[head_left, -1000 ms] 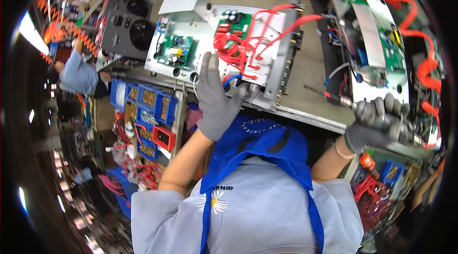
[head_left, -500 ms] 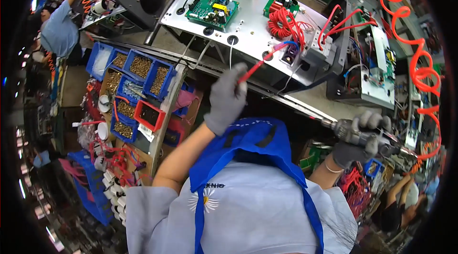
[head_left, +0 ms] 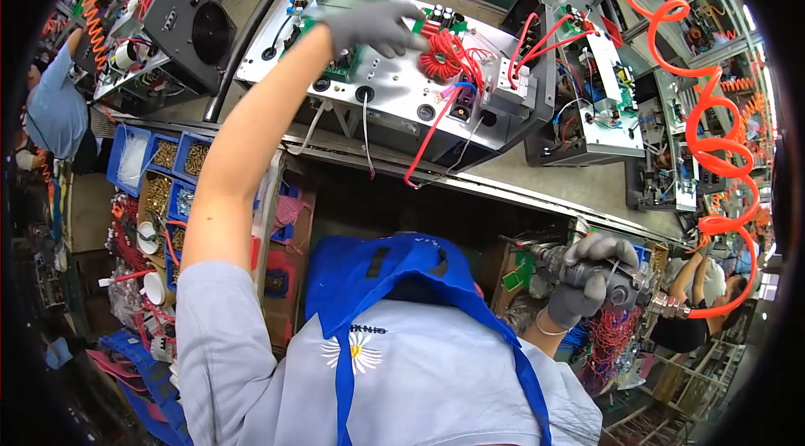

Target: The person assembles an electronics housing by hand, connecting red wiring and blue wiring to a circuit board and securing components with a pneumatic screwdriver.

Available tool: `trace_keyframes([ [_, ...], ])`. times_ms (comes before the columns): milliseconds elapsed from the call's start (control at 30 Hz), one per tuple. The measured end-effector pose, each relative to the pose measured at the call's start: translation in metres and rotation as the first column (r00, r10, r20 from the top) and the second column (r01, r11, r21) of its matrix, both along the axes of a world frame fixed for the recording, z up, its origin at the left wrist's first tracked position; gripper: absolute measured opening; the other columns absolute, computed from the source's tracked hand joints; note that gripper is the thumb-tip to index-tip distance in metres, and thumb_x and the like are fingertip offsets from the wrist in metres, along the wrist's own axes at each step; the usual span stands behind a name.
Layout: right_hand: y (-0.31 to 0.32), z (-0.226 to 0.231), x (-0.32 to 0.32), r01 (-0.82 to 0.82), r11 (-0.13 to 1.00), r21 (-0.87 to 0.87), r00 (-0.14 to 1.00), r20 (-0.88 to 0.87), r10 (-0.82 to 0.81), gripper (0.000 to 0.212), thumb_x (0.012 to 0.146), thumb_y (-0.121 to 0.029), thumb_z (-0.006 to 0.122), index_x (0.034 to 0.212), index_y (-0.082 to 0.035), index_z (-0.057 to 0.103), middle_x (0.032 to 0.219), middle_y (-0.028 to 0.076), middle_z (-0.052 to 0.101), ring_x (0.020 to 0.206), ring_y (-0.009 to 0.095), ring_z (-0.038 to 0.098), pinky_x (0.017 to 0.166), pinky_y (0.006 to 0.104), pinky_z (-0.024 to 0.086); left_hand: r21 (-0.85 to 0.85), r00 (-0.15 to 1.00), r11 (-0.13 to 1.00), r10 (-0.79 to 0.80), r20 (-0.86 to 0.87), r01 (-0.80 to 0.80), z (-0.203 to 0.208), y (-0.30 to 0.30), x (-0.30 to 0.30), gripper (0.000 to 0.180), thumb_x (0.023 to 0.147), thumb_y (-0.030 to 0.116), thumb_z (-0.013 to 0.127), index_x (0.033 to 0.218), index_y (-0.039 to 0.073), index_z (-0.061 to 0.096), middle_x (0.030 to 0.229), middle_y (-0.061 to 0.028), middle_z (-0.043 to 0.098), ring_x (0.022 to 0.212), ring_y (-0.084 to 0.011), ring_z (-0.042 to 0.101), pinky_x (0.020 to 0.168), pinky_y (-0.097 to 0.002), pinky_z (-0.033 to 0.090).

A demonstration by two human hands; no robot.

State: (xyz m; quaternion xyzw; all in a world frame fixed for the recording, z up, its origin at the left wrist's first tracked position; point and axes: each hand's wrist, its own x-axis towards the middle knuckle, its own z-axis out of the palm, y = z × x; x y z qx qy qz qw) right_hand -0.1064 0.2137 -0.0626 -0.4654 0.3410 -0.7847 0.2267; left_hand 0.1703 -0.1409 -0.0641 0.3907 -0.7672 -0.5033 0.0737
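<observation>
My left hand (head_left: pixel 376 29), in a grey glove, reaches over a silver metal chassis (head_left: pixel 394 81) with its fingers spread and nothing in them. Its fingertips are close to a coil of red wire (head_left: pixel 442 54); whether they touch it I cannot tell. Under the hand and wrist, a green circuit board (head_left: pixel 342 69) is partly hidden. A red cable (head_left: pixel 429 144) hangs over the chassis's front edge. My right hand (head_left: pixel 587 278), also gloved, is wrapped round a grey air-powered driver (head_left: pixel 625 285) at the lower right. An orange coiled hose (head_left: pixel 723 309) runs to the driver's rear end.
Blue bins (head_left: pixel 189 157) of brass-coloured fasteners stand at the left. A second open unit (head_left: pixel 587 140) sits right of the chassis, and a dark fan housing (head_left: pixel 189 23) at the far left. Orange coils hang at the right. Co-workers are at both sides.
My left hand has let go of the red cable and moved up and left over the chassis. The cable now dangles. My right hand has lowered slightly with the driver. The view has shifted.
</observation>
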Motion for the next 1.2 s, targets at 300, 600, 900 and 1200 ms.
trace_keyframes([
  [300, -0.069, -0.019, -0.048, -0.073, 0.996, -0.043, 0.987, 0.137, 0.079, 0.055, 0.078, -0.02, 0.072, 0.126, -0.005, 0.052, 0.085, 0.008, 0.052, 0.065, 0.019, 0.052, 0.048, 0.0262, 0.049, -0.637, 0.981, 0.751, 0.186, -0.05, -0.175, -0.026, 0.035, -0.068, 0.046, 0.073, 0.028, 0.073, 0.114, 0.012, 0.058, 0.097, -0.0116, 0.067, 0.093, -0.0312, 0.064, 0.081, -0.0393, 0.051],
  [600, -0.113, -0.021, -0.052, -0.337, 0.941, -0.039, 0.926, 0.17, 0.338, 0.059, 0.077, -0.02, 0.075, 0.129, -0.008, 0.051, 0.074, 0.007, 0.047, 0.059, 0.017, 0.048, 0.041, 0.0258, 0.047, -0.916, 0.965, 0.309, -0.139, 0.224, 0.257, -0.026, -0.045, -0.125, 0.02, 0.083, 0.021, 0.059, 0.102, 0.021, 0.066, 0.096, -0.0097, 0.065, 0.095, -0.0307, 0.064, 0.073, -0.0423, 0.054],
  [900, -0.123, -0.021, -0.016, -0.465, 0.883, 0.062, 0.884, 0.083, 0.46, 0.053, 0.075, -0.022, 0.072, 0.117, -0.002, 0.046, 0.077, 0.008, 0.041, 0.06, 0.019, 0.043, 0.044, 0.0275, 0.043, -0.978, 0.964, 0.175, 0.219, 0.147, 0.11, -0.014, -0.026, -0.137, 0.016, 0.074, 0.025, 0.06, 0.089, 0.022, 0.065, 0.085, -0.002, 0.065, 0.087, -0.0259, 0.064, 0.074, -0.0462, 0.045],
  [1200, -0.101, -0.021, 0.074, -0.747, 0.614, 0.254, 0.637, 0.009, 0.771, 0.047, 0.076, -0.022, 0.069, 0.109, -0.002, 0.042, 0.093, 0.01, 0.048, 0.077, 0.021, 0.051, 0.066, 0.0294, 0.045, -0.85, 0.711, 0.169, 0.64, -0.291, -0.5, -0.079, 0.266, 0.054, 0.033, 0.08, 0.029, 0.063, 0.111, 0.016, 0.061, 0.094, -0.0026, 0.062, 0.096, -0.0237, 0.059, 0.1, -0.044, 0.039],
])
